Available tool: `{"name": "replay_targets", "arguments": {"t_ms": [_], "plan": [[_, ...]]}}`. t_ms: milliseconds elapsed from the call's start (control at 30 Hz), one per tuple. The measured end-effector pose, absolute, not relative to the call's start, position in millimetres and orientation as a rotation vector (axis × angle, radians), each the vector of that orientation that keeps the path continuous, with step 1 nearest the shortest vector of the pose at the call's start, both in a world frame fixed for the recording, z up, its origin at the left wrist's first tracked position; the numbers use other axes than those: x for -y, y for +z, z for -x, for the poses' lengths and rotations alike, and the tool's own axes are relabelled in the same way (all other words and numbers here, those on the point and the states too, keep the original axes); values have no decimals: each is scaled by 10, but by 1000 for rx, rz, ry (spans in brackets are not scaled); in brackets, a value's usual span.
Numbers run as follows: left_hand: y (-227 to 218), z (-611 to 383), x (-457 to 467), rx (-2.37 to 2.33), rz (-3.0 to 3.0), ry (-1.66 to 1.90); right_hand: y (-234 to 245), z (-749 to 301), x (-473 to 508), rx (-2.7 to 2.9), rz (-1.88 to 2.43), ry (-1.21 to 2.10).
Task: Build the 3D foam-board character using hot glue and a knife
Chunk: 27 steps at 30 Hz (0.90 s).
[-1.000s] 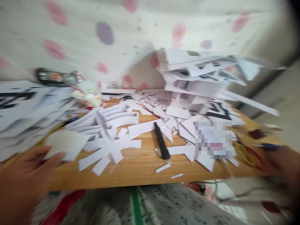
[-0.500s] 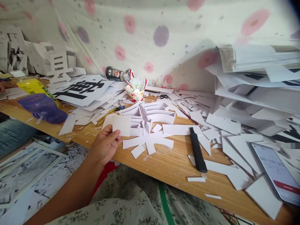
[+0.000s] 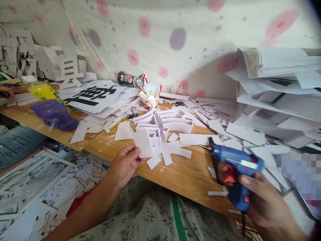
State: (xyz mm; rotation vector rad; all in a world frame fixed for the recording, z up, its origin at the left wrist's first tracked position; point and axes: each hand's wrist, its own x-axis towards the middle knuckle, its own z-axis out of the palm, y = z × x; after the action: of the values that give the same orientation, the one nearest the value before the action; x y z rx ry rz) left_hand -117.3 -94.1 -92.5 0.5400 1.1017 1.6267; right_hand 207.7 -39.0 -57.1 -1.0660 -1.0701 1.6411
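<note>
My left hand [image 3: 124, 164] pinches a small white foam-board strip [image 3: 143, 143] at the near edge of the wooden table [image 3: 185, 174]. It holds the strip just left of a white foam-board character [image 3: 163, 129] that lies flat on the table with upright strips glued on it. My right hand [image 3: 268, 207] grips a blue hot glue gun [image 3: 237, 172] at the lower right. The gun's nozzle points left toward the character. A black marker-like tool [image 3: 212, 147] lies behind the gun, mostly hidden.
White offcuts cover the table, with a tall stack of sheets [image 3: 281, 87] at right. A paper cup [image 3: 149, 100], a fallen can [image 3: 126, 79], a printed black character sheet [image 3: 91, 95] and a purple object [image 3: 54, 113] sit at left. Another person's hand [image 3: 8, 91] shows far left.
My right hand has come into view with the blue glue gun. My left hand has shifted right with the strip, closer to the foam-board character. The view has steadied.
</note>
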Motion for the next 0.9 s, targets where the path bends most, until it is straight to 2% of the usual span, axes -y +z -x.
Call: {"name": "replay_targets", "arguments": {"t_ms": [100,233,467,700,900], "plan": [[-997,1082,984,-1076,-534,1567,-554,-1534,312,1065,970,1778],[-1051,1034,992,-1079,-622,1441,-581,-1184,309,1235,833,1764],[-1072,1109,975,-1206,-661,1261,-783,-1214,328,1397,793,1815],[-1046,1082,973,-1282,-625,1245,-805,-1179,358,1307,856,1842],[-1050,1077,970,-1291,-628,1244,-807,-1188,393,1388,950,1715]]}}
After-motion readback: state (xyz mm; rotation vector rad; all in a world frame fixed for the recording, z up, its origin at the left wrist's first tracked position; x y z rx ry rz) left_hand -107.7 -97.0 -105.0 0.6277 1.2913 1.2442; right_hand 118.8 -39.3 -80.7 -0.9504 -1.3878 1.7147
